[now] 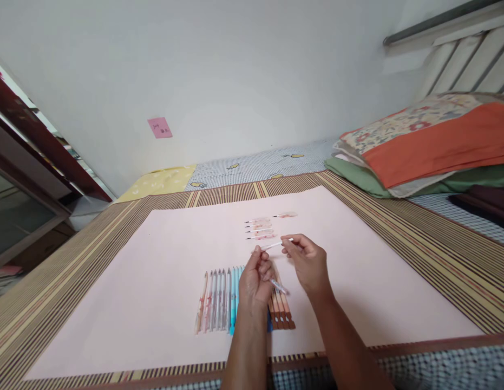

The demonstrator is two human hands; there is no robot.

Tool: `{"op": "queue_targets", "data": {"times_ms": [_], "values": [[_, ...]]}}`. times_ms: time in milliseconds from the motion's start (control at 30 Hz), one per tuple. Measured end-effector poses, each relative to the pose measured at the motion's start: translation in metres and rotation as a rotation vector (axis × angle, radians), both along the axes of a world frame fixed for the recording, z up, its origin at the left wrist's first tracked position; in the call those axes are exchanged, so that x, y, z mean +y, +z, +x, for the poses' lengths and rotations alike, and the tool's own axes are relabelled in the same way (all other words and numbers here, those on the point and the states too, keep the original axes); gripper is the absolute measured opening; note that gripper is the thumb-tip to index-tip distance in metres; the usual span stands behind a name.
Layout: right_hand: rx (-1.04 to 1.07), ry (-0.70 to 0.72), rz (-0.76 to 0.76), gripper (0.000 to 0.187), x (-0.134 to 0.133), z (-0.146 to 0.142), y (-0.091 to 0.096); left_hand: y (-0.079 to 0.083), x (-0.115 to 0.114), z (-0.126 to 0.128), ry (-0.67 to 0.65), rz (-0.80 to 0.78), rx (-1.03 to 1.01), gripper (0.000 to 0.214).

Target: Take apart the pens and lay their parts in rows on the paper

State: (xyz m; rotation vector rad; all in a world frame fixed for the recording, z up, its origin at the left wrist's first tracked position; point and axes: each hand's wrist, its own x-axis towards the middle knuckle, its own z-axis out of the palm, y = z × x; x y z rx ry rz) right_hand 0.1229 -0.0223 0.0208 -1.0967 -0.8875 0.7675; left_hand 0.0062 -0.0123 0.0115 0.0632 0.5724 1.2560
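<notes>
My left hand point(257, 279) and my right hand point(307, 262) hover over a pale pink sheet point(154, 281), both pinching the ends of a thin white pen refill point(276, 245). A clear pen part point(278, 286) pokes out below my left hand, which grips it too. A row of pens point(219, 299) in cream, grey, blue and brown lies side by side under my left wrist. Beyond my hands, a few refills with pink bodies point(260, 228) lie in a small stack, one more point(285, 215) to their right.
The pink sheet lies on a striped woven mat point(398, 216) on a bed. Folded bedding with an orange pillow point(434, 143) is piled at the right. A pink sticky note point(159, 128) is on the white wall. Dark wooden furniture point(28, 179) stands at the left.
</notes>
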Motion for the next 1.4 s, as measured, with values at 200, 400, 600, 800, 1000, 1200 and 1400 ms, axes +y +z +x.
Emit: {"op": "queue_targets", "data": {"times_ms": [200, 400, 600, 800, 1000, 1200, 1400], "values": [[0.168, -0.151, 0.001, 0.033, 0.001, 0.023, -0.001, 0.000, 0.002, -0.006, 0.034, -0.024, -0.043, 0.021], [0.326, -0.014, -0.030, 0.038, 0.003, 0.018, -0.007, -0.003, 0.001, -0.001, 0.054, 0.048, 0.057, 0.020], [0.182, -0.034, -0.075, 0.039, 0.007, 0.001, -0.017, -0.004, 0.000, 0.002, -0.002, 0.152, 0.159, 0.030], [0.072, 0.118, -0.106, 0.044, 0.005, 0.003, -0.015, -0.005, -0.001, 0.004, 0.022, 0.210, 0.284, 0.033], [-0.080, 0.166, -0.156, 0.042, 0.003, 0.010, -0.018, -0.004, -0.002, 0.003, 0.028, 0.255, 0.302, 0.041], [-0.223, 0.222, -0.155, 0.027, -0.003, 0.019, -0.014, -0.004, -0.003, 0.003, -0.007, 0.264, 0.332, 0.041], [-0.302, 0.232, -0.064, 0.019, -0.009, 0.017, -0.003, -0.010, 0.000, 0.011, -0.005, 0.192, 0.335, 0.044]]}}
